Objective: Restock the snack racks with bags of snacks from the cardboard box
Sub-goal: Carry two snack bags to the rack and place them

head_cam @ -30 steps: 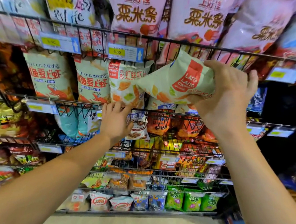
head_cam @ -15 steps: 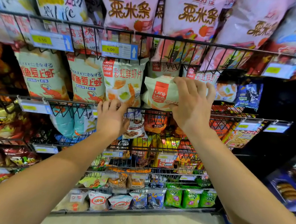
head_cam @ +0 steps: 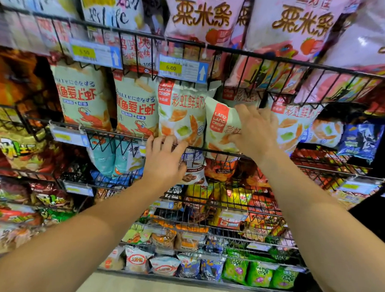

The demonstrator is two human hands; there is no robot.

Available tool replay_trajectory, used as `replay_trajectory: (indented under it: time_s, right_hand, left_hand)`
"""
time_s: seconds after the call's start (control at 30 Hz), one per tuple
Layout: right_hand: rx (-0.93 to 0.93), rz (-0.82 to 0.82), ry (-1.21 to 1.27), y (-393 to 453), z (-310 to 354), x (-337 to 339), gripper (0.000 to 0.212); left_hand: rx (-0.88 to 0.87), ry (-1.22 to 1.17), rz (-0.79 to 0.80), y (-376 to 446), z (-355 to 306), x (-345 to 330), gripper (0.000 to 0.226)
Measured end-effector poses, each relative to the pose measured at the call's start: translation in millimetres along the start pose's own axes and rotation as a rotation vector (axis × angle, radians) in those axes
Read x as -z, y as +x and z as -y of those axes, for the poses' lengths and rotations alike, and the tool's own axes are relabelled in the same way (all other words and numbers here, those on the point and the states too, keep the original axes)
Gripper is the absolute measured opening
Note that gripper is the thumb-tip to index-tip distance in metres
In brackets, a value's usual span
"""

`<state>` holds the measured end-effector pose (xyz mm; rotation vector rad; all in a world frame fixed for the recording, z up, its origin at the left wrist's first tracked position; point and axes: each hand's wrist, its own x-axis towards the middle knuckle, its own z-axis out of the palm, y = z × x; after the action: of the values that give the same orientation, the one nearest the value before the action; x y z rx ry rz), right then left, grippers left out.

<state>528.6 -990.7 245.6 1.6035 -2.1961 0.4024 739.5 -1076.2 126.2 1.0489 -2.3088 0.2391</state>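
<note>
The right hand (head_cam: 253, 129) presses a cream Lang Lang Crisp bag (head_cam: 219, 129) into the second wire rack (head_cam: 120, 135), its fingers spread fairly straight over the bag's upper right side, so this grip lies flat rather than curled. The bag stands tilted at the rack's front edge, just right of a matching shrimp-chip bag (head_cam: 180, 113) and in front of another. The left hand (head_cam: 164, 161) rests on the front rail of the same rack, fingers hooked loosely over the wire below the matching bag; this grip holds no bag. Pink corn-strip bags (head_cam: 201, 15) fill the rack above.
</note>
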Motion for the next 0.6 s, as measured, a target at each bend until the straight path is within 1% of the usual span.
replay_trajectory:
  time_s: [0.1, 0.17, 0.23, 0.3, 0.37, 0.5, 0.53, 0.57, 0.6]
  right_hand:
    - [-0.011, -0.054, -0.114, -3.2, 7.7, -1.6, 0.077]
    - [-0.029, -0.162, -0.153, -11.3, 13.8, -1.2, 0.078]
    - [-0.012, -0.265, -0.125, -26.7, 24.7, -6.8, 0.081]
    - [0.107, -0.422, -0.141, -44.0, 33.8, -26.1, 0.071]
    - [0.156, -0.542, -0.15, -50.9, 32.7, -43.1, 0.061]
    - [0.034, -0.676, -0.024, -47.8, 22.8, -45.8, 0.052]
    - [0.026, -0.673, 0.009, -49.7, 22.5, -47.4, 0.052]
    - [0.032, -0.62, 0.024, -52.2, 22.8, -50.4, 0.055]
    - [0.032, -0.53, 0.013, -54.2, 23.3, -55.0, 0.061]
  left_hand:
    - [-0.01, -0.016, -0.02, -0.5, 0.2, -0.8, 0.049]
    - [-0.011, -0.023, -0.032, 0.0, -0.5, -3.0, 0.053]
    - [0.0, -0.015, -0.034, 0.0, -2.0, -5.6, 0.057]
    - [0.011, -0.013, -0.037, -1.6, -2.4, -8.6, 0.059]
    - [0.012, -0.02, -0.046, -2.5, -1.7, -10.1, 0.059]
    - [-0.002, -0.041, -0.101, -3.8, 0.1, -14.4, 0.055]
    - [-0.007, -0.049, -0.112, -4.0, 0.6, -16.1, 0.054]
    - [-0.004, -0.05, -0.122, -4.3, 0.2, -17.6, 0.055]
    - [0.007, -0.045, -0.133, -4.3, -0.8, -18.7, 0.055]
